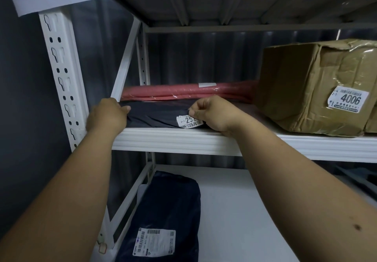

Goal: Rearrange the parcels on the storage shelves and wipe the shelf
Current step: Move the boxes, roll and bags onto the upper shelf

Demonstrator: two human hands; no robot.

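Matt dark plastic mailer (155,115), glossy-taped cardboard box (314,90), white painted metal shelf (183,140).

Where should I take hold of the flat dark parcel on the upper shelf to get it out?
Probably by its two front corners, coming in from the open front. The dark parcel lies flat and soft at the shelf's edge, with red parcels behind it. The left hand and right hand already hold those ends.
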